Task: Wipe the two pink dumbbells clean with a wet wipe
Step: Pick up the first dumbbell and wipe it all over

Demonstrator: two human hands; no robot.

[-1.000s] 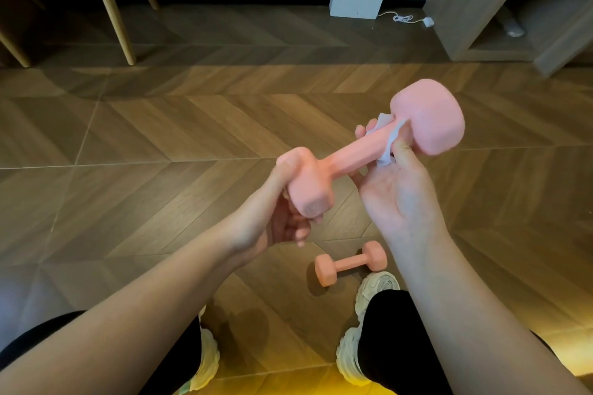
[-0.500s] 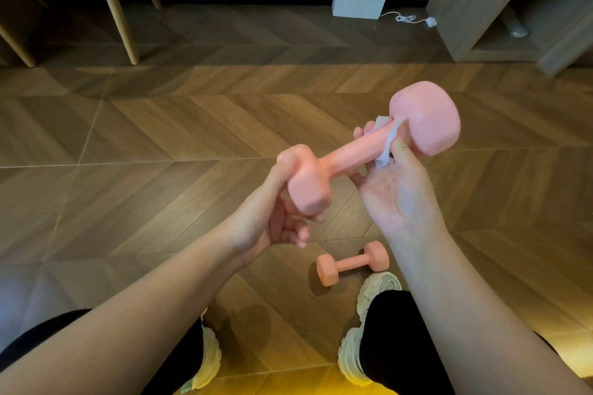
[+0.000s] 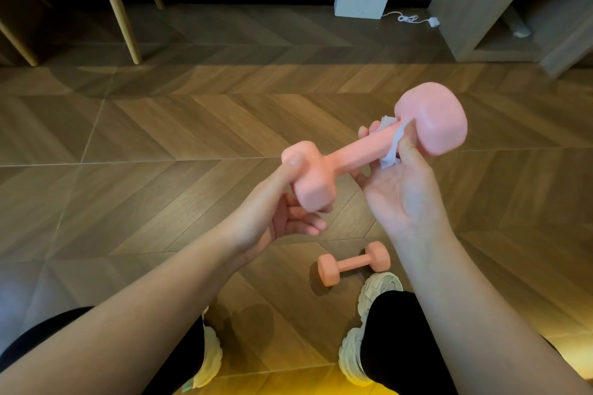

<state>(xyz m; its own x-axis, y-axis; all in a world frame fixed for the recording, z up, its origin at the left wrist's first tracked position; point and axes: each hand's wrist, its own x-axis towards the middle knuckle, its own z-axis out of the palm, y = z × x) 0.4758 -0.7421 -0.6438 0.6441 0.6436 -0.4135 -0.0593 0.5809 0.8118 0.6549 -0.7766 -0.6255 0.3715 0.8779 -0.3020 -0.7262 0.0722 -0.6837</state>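
I see the left hand (image 3: pixel 272 202) gripping the near head of one pink dumbbell (image 3: pixel 349 154); the right hand (image 3: pixel 404 189) pinches the wet wipe (image 3: pixel 390 157) around its handle. The second dumbbell (image 3: pixel 353 263) lies below both hands.

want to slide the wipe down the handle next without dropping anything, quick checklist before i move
1. Left hand grips the near head of the held dumbbell: ok.
2. Right hand pinches the wet wipe round the handle beside the far head: ok.
3. Handle between the hands is bare for the stroke: ok.
4. Wipe wet enough: cannot tell.
5. Second dumbbell lies on the floor by the right shoe, below the hands: ok.
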